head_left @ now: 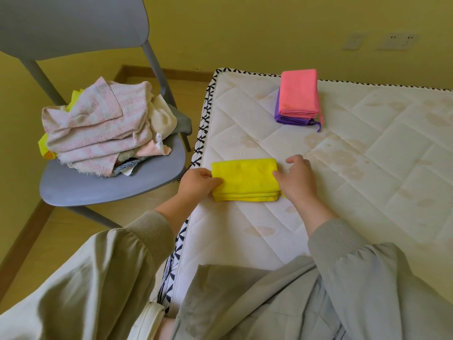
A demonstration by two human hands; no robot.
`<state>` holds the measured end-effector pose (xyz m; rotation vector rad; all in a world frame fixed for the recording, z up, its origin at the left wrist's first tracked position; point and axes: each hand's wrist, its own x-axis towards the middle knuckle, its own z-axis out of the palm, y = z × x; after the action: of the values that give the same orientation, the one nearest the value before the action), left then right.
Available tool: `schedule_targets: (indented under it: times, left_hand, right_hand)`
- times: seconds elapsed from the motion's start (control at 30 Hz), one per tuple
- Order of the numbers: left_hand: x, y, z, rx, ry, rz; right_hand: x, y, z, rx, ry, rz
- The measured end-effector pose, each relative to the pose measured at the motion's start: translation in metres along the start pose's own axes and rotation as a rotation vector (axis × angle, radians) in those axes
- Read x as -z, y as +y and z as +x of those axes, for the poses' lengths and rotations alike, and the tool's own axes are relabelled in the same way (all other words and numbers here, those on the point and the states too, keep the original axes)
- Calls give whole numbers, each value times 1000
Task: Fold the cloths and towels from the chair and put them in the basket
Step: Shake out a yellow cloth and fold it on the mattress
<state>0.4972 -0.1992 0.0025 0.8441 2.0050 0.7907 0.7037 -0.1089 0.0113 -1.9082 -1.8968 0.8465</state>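
A folded yellow cloth (245, 179) lies near the left edge of a white quilted mattress (367, 168). My left hand (198, 184) pinches the cloth's left end, thumb on top. My right hand (296, 179) rests against its right end with fingers spread. Farther back on the mattress sits a folded pink cloth (299, 92) stacked on a folded purple cloth (291, 119). To the left, a grey chair (110, 185) holds a heap of pink-and-white towels (103, 133) with yellow cloth peeking out underneath. No basket is in view.
The mattress edge with black-and-white trim (203, 123) runs between the chair and me. Wooden floor (61, 229) lies below the chair. A yellow wall with sockets (397, 41) stands behind the mattress. My grey sleeves fill the bottom of the view.
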Motion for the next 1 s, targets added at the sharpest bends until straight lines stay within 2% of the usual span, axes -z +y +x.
schedule_targets:
  times: [0.07, 0.2, 0.3, 0.4, 0.63, 0.8, 0.87, 0.9, 0.93, 1.0]
  left_hand:
    - [0, 1, -4, 25, 13, -18]
    - [4, 11, -12, 188, -114, -220]
    - [7, 26, -15, 357, -254, -581]
    - [8, 39, -14, 403, -294, -732]
    - [11, 48, -8, 441, -282, -743]
    - [9, 40, -7, 434, -268, -708]
    - [7, 37, -8, 402, -177, -643]
    - [6, 35, -8, 326, -86, -519]
    - [4, 32, -9, 175, 30, -311]
    - [-1, 27, -10, -294, 201, 157]
  right_hand:
    - [12, -4, -2, -55, -32, -102]
    - [29, -16, -28, -423, -632, 138]
    - [32, -16, -40, -435, -775, 170]
    - [26, -15, -44, -461, -742, 305]
    - [14, -13, -33, -715, -622, 945]
    - [8, -14, -22, -649, -453, 1096]
    - [10, -20, -18, -602, -426, 1132]
    - [12, -22, -16, -580, -420, 1148]
    - [13, -25, -15, -557, -422, 1157]
    - [16, -28, -13, -510, -441, 1137]
